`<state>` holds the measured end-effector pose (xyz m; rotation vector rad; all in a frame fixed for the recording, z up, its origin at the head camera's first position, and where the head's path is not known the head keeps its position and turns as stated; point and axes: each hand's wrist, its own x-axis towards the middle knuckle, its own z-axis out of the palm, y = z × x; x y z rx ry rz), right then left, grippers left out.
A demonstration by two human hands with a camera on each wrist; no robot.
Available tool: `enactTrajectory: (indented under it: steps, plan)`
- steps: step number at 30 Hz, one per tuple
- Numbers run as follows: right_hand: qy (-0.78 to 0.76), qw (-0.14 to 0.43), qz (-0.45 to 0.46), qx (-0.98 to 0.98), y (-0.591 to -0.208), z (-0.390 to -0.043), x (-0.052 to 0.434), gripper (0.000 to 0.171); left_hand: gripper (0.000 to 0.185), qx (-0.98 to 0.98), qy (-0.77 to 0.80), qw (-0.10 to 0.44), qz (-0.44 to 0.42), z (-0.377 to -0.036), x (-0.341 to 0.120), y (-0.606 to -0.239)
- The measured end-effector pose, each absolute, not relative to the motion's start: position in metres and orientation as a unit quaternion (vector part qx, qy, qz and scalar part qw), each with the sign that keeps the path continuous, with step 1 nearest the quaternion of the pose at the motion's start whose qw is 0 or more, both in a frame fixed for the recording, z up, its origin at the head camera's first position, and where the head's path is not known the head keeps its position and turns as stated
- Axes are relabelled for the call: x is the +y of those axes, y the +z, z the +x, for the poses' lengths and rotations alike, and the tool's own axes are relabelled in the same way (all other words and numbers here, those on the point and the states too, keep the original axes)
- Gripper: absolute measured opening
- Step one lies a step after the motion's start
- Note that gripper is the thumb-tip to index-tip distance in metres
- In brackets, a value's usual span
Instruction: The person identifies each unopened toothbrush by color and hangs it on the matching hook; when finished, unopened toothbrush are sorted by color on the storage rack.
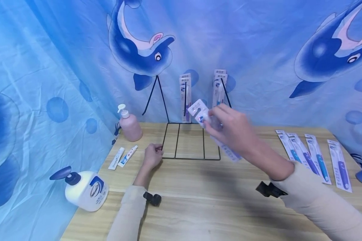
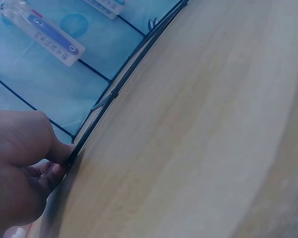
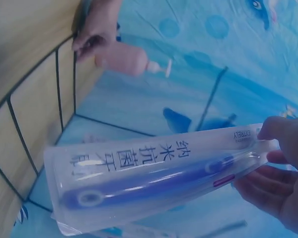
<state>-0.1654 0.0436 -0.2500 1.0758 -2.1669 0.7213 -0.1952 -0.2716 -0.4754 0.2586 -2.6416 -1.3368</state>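
My right hand [image 1: 212, 125] pinches a packaged purple toothbrush [image 1: 200, 113] and holds it tilted in the air over the black wire rack [image 1: 189, 157]. In the right wrist view the clear pack [image 3: 154, 178] lies across the frame, with thumb and fingers [image 3: 280, 148] on its right end. My left hand [image 1: 157, 152] grips the front left corner of the rack's base on the wooden table; in the left wrist view its fingers [image 2: 57, 156] pinch the wire [image 2: 97, 124]. Two bunches of toothbrush packs [image 1: 185, 97] [image 1: 219, 87] hang on the rack's upright.
Several packaged toothbrushes [image 1: 316, 160] lie in a row on the table [image 1: 205, 201] at the right. A pink pump bottle [image 1: 130, 126] stands left of the rack, with two small tubes [image 1: 122, 157] before it. A white pump bottle [image 1: 85, 190] lies at the front left edge. Dolphin-print cloth backs everything.
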Motion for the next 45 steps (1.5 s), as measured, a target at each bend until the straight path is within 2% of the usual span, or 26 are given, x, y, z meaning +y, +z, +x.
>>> enactTrajectory:
  steps: [7, 19, 27, 34, 45]
  plan:
    - [0.229, 0.325, 0.44, -0.805, -0.262, -0.171, 0.022, 0.015, 0.036, -0.888, -0.444, 0.088, 0.083, -0.197, -0.268, -0.475]
    - [0.244, 0.29, 0.409, -0.83, -0.275, -0.187, 0.002, 0.016, 0.035, -0.887, -0.444, 0.096, 0.087, -0.199, -0.275, -0.472]
    - [0.301, 0.263, 0.367, -0.84, -0.294, -0.215, -0.02, 0.016, 0.036, -0.881, -0.456, 0.097, 0.087, -0.196, -0.276, -0.478]
    - [0.338, 0.237, 0.306, -0.858, -0.301, -0.241, -0.034, 0.023, 0.037, -0.874, -0.47, 0.088, 0.085, -0.195, -0.27, -0.48]
    - [0.373, 0.27, 0.271, -0.845, -0.3, -0.286, -0.059, 0.014, 0.039, -0.859, -0.496, 0.081, 0.096, -0.198, -0.272, -0.477]
